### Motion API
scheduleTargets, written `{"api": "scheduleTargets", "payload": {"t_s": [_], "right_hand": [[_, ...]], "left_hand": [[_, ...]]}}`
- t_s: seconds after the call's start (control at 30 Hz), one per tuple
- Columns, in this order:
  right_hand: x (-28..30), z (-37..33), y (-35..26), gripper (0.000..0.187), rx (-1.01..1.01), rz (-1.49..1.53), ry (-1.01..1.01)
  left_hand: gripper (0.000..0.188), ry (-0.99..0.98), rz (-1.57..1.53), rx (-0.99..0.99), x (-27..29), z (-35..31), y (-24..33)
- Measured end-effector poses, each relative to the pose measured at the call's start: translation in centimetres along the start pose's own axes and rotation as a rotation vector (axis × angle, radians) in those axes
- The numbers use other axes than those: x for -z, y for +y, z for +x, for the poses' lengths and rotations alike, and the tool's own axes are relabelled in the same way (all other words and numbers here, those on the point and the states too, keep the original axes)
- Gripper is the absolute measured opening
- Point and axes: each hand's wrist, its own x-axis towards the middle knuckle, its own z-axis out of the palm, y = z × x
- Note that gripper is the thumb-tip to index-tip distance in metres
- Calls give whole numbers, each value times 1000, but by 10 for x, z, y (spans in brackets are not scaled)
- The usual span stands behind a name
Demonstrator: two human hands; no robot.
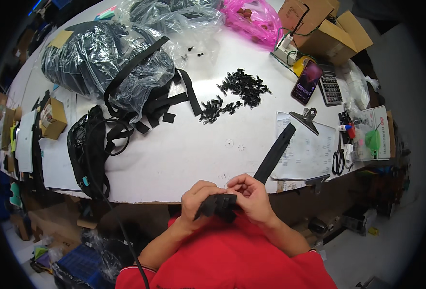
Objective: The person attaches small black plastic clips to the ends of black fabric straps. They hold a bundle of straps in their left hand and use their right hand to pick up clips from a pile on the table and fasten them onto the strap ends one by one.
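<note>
My left hand and my right hand are close together just off the table's near edge. Between them they grip a folded length of black zipper tape, held in front of my red shirt. Fingers and thumbs pinch its upper edge; whatever small part may be between the fingertips is hidden. Beyond my right hand, a flat black strip slants up over the clipboard paper; I cannot tell whether it joins the held piece. Farther off lies a pile of small black zipper sliders, with a smaller cluster beside it.
Left on the white table are a plastic-wrapped dark bundle, black straps and a black mesh bag. To the right are a clipboard, phone, calculator, scissors and an open carton. A dark cable hangs at my left.
</note>
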Motion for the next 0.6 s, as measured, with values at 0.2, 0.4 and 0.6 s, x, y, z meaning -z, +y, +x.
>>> {"api": "scheduleTargets", "payload": {"t_s": [0.2, 0.4, 0.6], "right_hand": [[32, 115, -17, 16, 494, -832, 334], [46, 185, -30, 10, 593, -1077, 551], [57, 136, -43, 12, 313, -197, 213]], "left_hand": [[13, 212, -110, 226, 0, -4, 4], [14, 91, -13, 20, 15, 2, 11], [9, 106, -149, 166, 21, -9, 1]]}}
